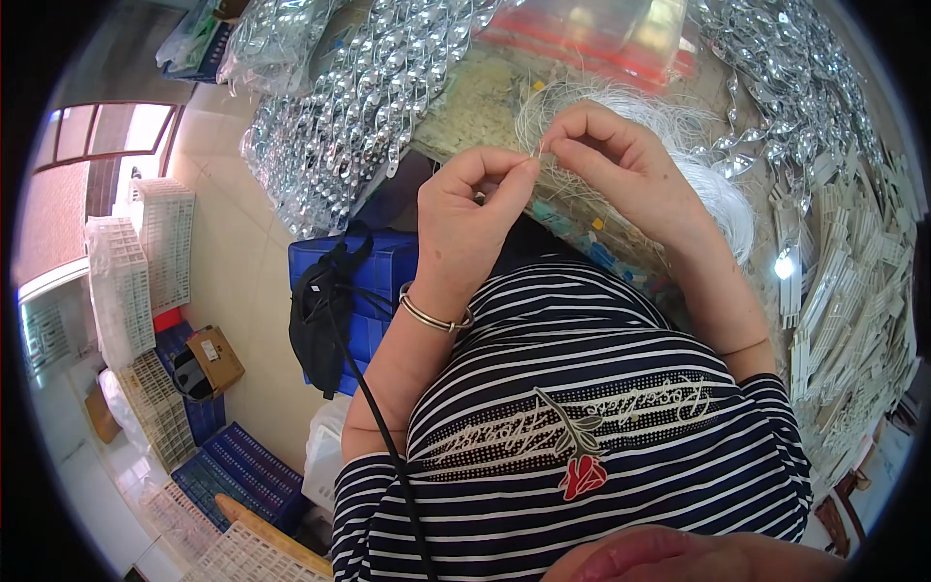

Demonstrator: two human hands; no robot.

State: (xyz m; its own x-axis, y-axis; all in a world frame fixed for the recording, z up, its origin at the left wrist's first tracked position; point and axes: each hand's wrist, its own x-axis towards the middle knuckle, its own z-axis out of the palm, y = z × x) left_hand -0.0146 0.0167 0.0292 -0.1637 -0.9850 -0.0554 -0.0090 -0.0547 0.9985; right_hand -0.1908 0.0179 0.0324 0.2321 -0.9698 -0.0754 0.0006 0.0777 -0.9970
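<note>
Both of my hands meet close together over the near edge of the worktable (475, 102). The thumb and forefinger of my left hand (467, 213) are pinched on a thin white string (540, 149). My right hand (630, 179) pinches the same string just beside them, its fingertips almost touching the left ones. Any knot or small part between the fingertips is too small to make out. A loose bundle of white strings (725, 199) spreads behind and beneath my right hand. Silver twisted strips (339, 126) on strings hang over the table's left side.
More silver strips (786, 68) lie at the far right, above a heap of pale flat sticks (844, 291). A red-edged clear plastic bag (601, 39) is at the back. A blue box (383, 281) with a black cable stands left of me. Crates (160, 242) line the floor's left side.
</note>
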